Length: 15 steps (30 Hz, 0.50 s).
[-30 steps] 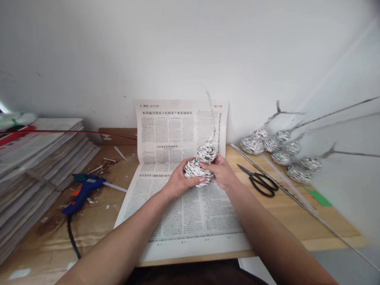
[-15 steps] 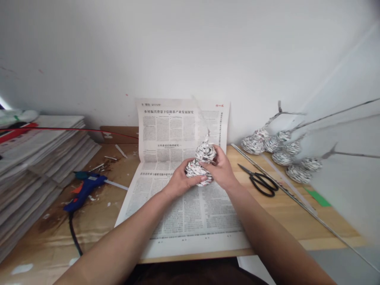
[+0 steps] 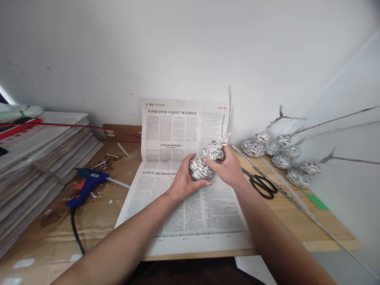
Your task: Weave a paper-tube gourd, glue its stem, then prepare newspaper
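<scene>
A gourd-shaped piece of coiled paper cord [image 3: 200, 168], with a larger and a smaller bulb, is held above an open newspaper [image 3: 178, 221]. My left hand [image 3: 184, 178] wraps round the larger bulb from the left, its thumb beneath. At the smaller, upper bulb, my right hand [image 3: 227, 166] grips from the right, thumb across the front near the join. The piece leans to the right, and a thin, blurred cord end rises from its top. The fingers behind the piece are mostly hidden.
Black scissors [image 3: 263, 186] lie right of the newspaper, beside a long thin rod [image 3: 292, 200]. Several similar woven gourds [image 3: 297, 177] stand by the wall. On the left are a blue glue gun [image 3: 89, 186], scraps and stacked newspapers [image 3: 44, 166]. A green piece [image 3: 316, 201] lies right.
The gourd piece has tipped to the right, its cord end swinging from upper left to upper right. My right hand has moved slightly right with the top. The view has shifted a little.
</scene>
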Tool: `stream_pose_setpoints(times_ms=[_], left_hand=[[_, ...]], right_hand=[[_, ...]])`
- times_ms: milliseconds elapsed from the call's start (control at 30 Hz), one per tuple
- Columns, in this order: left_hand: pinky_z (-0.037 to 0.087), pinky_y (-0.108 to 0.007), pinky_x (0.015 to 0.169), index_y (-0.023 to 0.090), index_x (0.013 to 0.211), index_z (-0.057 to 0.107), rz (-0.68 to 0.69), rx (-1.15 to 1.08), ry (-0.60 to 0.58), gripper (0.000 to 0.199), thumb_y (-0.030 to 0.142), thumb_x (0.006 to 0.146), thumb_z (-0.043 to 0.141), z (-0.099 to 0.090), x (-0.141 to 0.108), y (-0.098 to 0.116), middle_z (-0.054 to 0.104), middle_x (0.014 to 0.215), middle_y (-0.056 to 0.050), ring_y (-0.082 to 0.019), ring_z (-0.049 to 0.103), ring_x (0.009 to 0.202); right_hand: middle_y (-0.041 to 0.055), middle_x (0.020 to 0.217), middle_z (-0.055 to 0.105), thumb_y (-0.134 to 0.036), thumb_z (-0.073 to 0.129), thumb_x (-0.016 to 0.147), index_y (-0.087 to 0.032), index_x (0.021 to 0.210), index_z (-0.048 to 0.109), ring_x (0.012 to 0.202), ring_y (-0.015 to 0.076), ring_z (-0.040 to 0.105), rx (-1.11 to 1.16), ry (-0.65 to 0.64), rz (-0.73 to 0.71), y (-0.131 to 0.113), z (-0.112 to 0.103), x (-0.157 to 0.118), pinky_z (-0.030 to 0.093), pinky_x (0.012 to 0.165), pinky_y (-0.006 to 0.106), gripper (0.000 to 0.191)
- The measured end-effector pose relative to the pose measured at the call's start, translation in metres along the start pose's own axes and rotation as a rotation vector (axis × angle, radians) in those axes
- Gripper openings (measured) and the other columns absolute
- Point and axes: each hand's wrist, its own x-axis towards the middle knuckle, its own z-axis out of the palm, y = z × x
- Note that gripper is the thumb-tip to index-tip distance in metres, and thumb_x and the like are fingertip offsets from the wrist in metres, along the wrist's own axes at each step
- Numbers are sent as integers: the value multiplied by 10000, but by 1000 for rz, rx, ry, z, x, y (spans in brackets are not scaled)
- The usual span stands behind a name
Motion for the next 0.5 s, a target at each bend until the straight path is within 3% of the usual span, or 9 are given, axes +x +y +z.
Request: stream_pose_setpoints(times_ms=[100, 267, 367, 500], left_hand=[[502, -476, 1038, 215, 1524, 284, -7, -30, -64, 1025, 462, 705, 848, 2, -1, -4, 323, 1578, -205, -351, 396, 1425], [497, -507, 1061, 177, 1477, 375, -122, 81, -32, 799, 403, 805, 744, 3, 1, -17, 418, 1512, -200, -332, 479, 1357], [506, -493, 1065, 164, 1432, 435, -129, 111, -20, 700, 351, 819, 717, 4, 2, -23, 468, 1466, -187, -305, 529, 1310], [525, -493, 1050, 183, 1361, 514, -113, 147, -38, 599, 325, 815, 713, 3, 2, -24, 523, 1405, -158, -290, 595, 1234]], right_hand=[[28, 1056, 723, -385, 857, 672, -277, 1200, 630, 988, 278, 673, -48, -25, -39, -9, -33, 22, 550, 902, 431, 584], [48, 1072, 716, -268, 810, 656, -255, 1353, 568, 973, 280, 669, -372, -25, -27, -5, -96, 60, 523, 943, 475, 738], [52, 1034, 718, -201, 761, 642, -235, 1371, 568, 946, 275, 670, -432, -47, -18, 13, -111, 72, 516, 951, 492, 755], [66, 1116, 710, -143, 725, 615, -228, 1341, 605, 1035, 283, 655, -424, -38, -43, 41, -111, 84, 465, 1032, 499, 740]])
